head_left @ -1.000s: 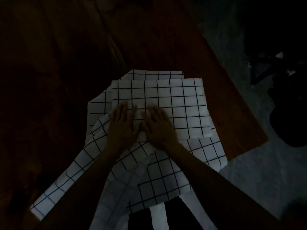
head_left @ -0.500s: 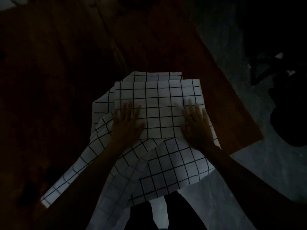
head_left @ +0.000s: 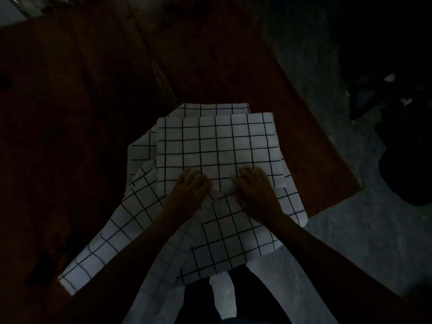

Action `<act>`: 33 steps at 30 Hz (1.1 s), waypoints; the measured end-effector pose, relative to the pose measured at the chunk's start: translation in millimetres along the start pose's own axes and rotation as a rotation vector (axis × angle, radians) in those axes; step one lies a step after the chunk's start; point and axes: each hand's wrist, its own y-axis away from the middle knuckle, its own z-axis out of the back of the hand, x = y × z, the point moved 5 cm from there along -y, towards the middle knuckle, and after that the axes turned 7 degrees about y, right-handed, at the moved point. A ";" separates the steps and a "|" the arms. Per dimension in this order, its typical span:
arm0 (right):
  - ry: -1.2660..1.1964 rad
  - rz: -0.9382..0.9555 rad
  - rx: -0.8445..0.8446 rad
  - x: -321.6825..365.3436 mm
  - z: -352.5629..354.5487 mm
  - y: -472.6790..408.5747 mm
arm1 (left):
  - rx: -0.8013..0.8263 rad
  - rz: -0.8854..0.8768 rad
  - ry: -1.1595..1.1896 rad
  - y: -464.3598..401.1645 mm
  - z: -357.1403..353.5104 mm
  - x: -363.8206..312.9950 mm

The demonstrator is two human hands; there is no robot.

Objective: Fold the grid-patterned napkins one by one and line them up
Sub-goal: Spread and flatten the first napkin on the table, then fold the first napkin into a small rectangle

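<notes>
I see a dark brown wooden table (head_left: 210,66) that fills most of the view, with a long seam between its boards running from the top towards the middle. Its right edge goes diagonally down to a corner on the right side. Beyond that edge I see a grey floor (head_left: 350,242). At the far right there are dark objects (head_left: 402,146) on the floor; the light is too weak for me to say what they are.

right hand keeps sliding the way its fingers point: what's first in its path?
Only more of the folded napkin under the right hand, up to its far edge; beyond that, bare wooden table. Looks free.
</notes>
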 end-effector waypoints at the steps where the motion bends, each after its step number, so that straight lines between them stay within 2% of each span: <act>1: -0.001 0.004 -0.005 2.8 0.8 -2.1 | -0.021 0.002 -0.007 -1.8 1.9 1.1; 10: -0.118 -0.036 -0.123 22.8 51.8 -44.1 | -0.171 0.004 -0.120 -42.7 65.4 -1.9; 17: -0.382 -0.154 0.182 2.1 134.1 -81.0 | -0.272 0.177 -0.071 -90.2 155.5 18.7; 20: -0.432 -0.104 0.261 9.2 183.4 -96.5 | -0.281 0.277 -0.102 -111.4 198.8 19.6; 22: -0.512 -0.086 0.273 15.5 212.2 -102.1 | -0.392 0.294 -0.107 -122.0 227.3 15.5; 25: -0.635 -0.072 0.225 23.7 247.4 -110.1 | -0.545 0.353 0.000 -130.4 260.6 12.8; 29: -0.664 -0.024 0.142 30.0 276.2 -121.3 | -0.652 0.463 0.121 -124.3 286.1 8.1; 31: -0.681 -0.020 0.106 33.7 284.6 -127.8 | -0.606 0.414 0.246 -120.0 290.5 4.3; 33: -0.712 -0.003 0.065 42.7 293.4 -133.4 | -0.483 0.354 0.374 -115.8 284.5 2.0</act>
